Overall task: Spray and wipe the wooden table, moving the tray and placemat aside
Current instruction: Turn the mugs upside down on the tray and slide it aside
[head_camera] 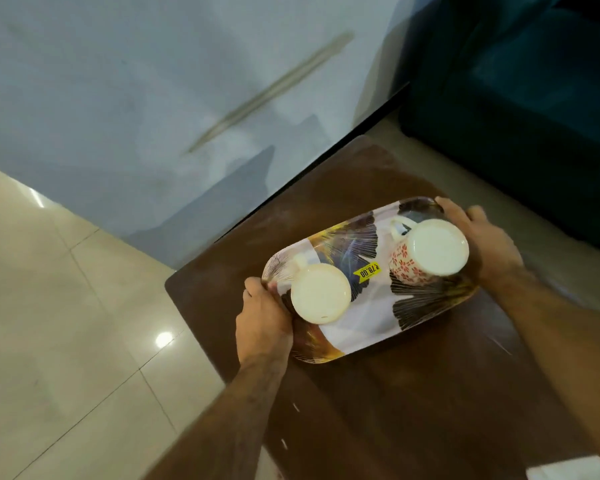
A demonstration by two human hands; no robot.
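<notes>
At the near edge of the dark wooden surface (pixel 413 393) lies a white patch (pixel 565 471), too cut off to identify. Further in, the left hand (pixel 262 322) has its grip clamped on one end of the patterned tray (pixel 368 317), and the right hand (pixel 489 244) clasps the opposite end. Two upturned mugs (pixel 321 292) (pixel 430 247) stand on the tray. Beyond are a grey cabinet (pixel 153 81) and a teal sofa (pixel 534 116).

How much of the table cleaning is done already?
Hardly any looks done: the brown wooden table shows pale streaks. In hand: the left hand and right hand grip opposite ends of the leaf-patterned oblong tray, which carries two upside-down white mugs. I cannot tell if it is lifted. Left: setting it aside, moving the placemat, spraying, wiping. No spray bottle shows.
</notes>
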